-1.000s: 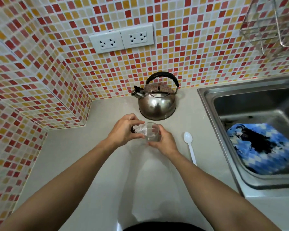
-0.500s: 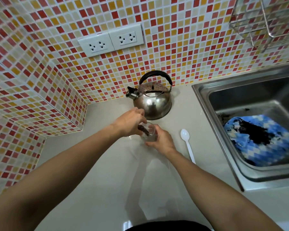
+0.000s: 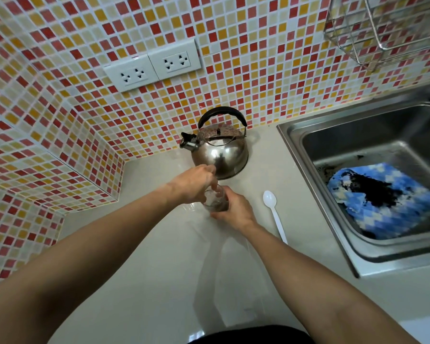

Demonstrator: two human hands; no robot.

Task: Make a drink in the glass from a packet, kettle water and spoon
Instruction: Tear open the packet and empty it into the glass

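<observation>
A small clear glass stands on the pale counter, with dark powder showing at its bottom. My right hand wraps the glass from the right side. My left hand hovers right over the glass mouth with fingers pinched; the packet is hidden under it. A steel kettle with a black handle stands just behind the glass. A white plastic spoon lies on the counter to the right of my right hand.
A steel sink fills the right side, with a blue checked cloth stained black inside. Tiled walls close the back and left. Two wall sockets sit above the kettle. A wire rack hangs at top right.
My left hand has risen from beside the glass to above its mouth, tipping the packet. Dark powder now lies in the glass. My right hand stays on the glass.
</observation>
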